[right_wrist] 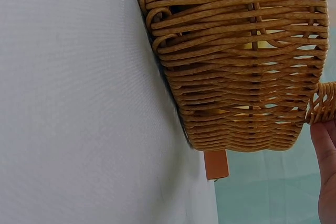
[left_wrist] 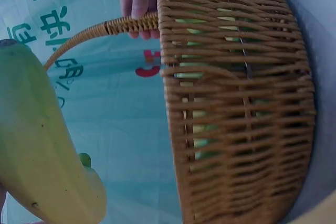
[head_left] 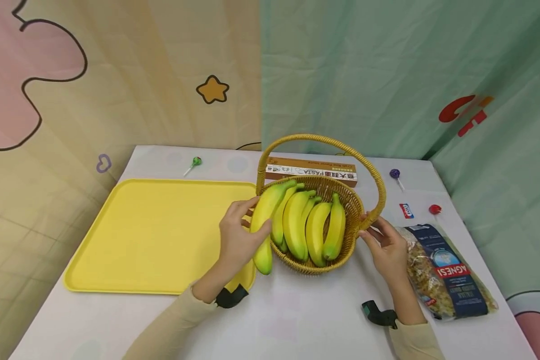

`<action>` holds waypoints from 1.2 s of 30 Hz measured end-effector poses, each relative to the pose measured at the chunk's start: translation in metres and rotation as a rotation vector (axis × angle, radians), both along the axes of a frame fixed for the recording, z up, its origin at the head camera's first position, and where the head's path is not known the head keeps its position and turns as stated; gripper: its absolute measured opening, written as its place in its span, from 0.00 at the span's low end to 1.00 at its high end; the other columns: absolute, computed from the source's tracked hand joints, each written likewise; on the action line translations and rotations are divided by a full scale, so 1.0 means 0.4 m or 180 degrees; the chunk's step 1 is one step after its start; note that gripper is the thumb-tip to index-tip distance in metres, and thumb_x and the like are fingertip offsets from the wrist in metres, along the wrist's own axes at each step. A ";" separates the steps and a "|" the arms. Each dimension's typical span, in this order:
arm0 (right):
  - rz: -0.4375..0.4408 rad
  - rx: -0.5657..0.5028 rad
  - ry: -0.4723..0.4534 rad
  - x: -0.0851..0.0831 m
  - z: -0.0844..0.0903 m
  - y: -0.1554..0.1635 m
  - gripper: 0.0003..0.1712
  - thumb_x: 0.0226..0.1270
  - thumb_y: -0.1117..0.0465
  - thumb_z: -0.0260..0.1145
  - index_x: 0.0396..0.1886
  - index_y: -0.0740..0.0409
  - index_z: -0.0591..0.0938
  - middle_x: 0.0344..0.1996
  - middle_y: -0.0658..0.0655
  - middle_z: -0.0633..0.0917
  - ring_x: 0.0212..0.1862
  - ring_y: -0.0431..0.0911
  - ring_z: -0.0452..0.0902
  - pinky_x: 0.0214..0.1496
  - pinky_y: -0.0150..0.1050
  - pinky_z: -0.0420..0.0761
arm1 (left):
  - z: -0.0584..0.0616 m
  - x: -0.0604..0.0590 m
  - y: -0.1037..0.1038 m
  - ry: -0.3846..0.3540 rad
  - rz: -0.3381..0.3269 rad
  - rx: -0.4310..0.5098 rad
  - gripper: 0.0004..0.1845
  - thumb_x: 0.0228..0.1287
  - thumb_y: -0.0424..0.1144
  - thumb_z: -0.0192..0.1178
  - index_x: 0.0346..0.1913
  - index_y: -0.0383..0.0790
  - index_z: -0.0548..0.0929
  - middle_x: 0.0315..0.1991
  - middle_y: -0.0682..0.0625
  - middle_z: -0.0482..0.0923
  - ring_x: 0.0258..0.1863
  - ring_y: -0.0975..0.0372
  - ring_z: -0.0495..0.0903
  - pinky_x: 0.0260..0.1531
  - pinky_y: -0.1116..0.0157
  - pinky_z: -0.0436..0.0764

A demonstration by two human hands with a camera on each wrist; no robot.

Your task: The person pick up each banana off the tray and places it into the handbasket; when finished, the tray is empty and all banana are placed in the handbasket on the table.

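Bananas (head_left: 303, 225) fill the wicker basket (head_left: 342, 252) in the middle of the counter (head_left: 297, 320), a bunch of about 6 with stems toward the far rim. The outermost banana (head_left: 263, 225) hangs over the basket's left rim, its tip down past the edge of the yellow tray (head_left: 153, 235), and the left hand (head_left: 238, 237) has its fingers and thumb curled round its middle. The right hand (head_left: 387, 245) pinches the base of the basket handle (head_left: 373, 212) on the right side; the left wrist view shows those fingers wrapped on the handle from the far side.

I cannot tell whether the held banana is joined to the bunch at the stem. To do this well, lifting should be slow and upward along the curve of the fruit, so a joined bunch comes as 1 piece instead of tearing. The grip round the middle looks sound, though a hold nearer the stem would probably carry a whole bunch better. The right hand's hold matters: with weight leaving the left side, the basket could tip or slide, so steady downward pressure at the handle base seems wise.

Beyond the basket lies a pasta box (head_left: 310, 170), to the right a bag of dry pasta (head_left: 450, 272), and 3 lollipops, green (head_left: 196, 161), purple (head_left: 394, 174) and red (head_left: 434, 209).
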State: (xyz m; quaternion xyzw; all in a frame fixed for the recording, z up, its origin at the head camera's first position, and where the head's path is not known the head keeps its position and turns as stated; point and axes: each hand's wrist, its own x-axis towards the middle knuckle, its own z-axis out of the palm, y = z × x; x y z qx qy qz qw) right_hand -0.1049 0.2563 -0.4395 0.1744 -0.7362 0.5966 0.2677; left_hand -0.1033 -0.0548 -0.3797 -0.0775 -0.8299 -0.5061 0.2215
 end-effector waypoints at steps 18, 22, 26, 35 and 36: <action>-0.0098 0.0107 -0.0078 0.001 0.003 -0.005 0.24 0.56 0.81 0.65 0.56 0.77 0.77 0.49 0.53 0.86 0.53 0.39 0.81 0.53 0.28 0.80 | -0.039 -0.099 0.213 -0.0565 -0.0318 -0.0593 0.29 0.56 0.43 0.67 0.60 0.34 0.79 0.47 0.41 0.77 0.45 0.52 0.77 0.41 0.59 0.76; -0.0097 0.0119 -0.0023 -0.001 -0.004 -0.007 0.25 0.55 0.83 0.64 0.55 0.77 0.78 0.48 0.55 0.86 0.53 0.39 0.82 0.53 0.28 0.80 | -0.062 -0.109 0.234 -0.0528 -0.0265 -0.0758 0.28 0.57 0.43 0.66 0.60 0.34 0.79 0.47 0.41 0.77 0.46 0.52 0.77 0.43 0.59 0.76; -0.0120 0.0114 -0.0049 -0.002 -0.005 -0.006 0.24 0.54 0.86 0.63 0.54 0.80 0.77 0.47 0.56 0.86 0.53 0.39 0.82 0.52 0.28 0.80 | -0.071 -0.111 0.246 -0.0458 -0.0177 -0.0944 0.28 0.58 0.45 0.66 0.60 0.35 0.80 0.46 0.42 0.78 0.45 0.53 0.76 0.42 0.61 0.76; -0.0119 0.0091 -0.0038 0.000 -0.001 -0.007 0.24 0.54 0.85 0.63 0.54 0.81 0.76 0.47 0.57 0.86 0.53 0.40 0.82 0.52 0.29 0.80 | -0.080 -0.107 0.252 -0.0295 -0.0136 -0.1399 0.24 0.60 0.44 0.66 0.57 0.36 0.81 0.46 0.44 0.79 0.43 0.55 0.74 0.38 0.65 0.75; -0.0119 0.0082 -0.0035 0.000 -0.002 -0.007 0.25 0.54 0.86 0.63 0.54 0.81 0.76 0.47 0.57 0.86 0.52 0.40 0.82 0.52 0.29 0.80 | -0.078 -0.102 0.248 -0.0298 -0.0165 -0.1398 0.24 0.60 0.43 0.66 0.58 0.36 0.81 0.47 0.44 0.78 0.44 0.55 0.74 0.38 0.65 0.75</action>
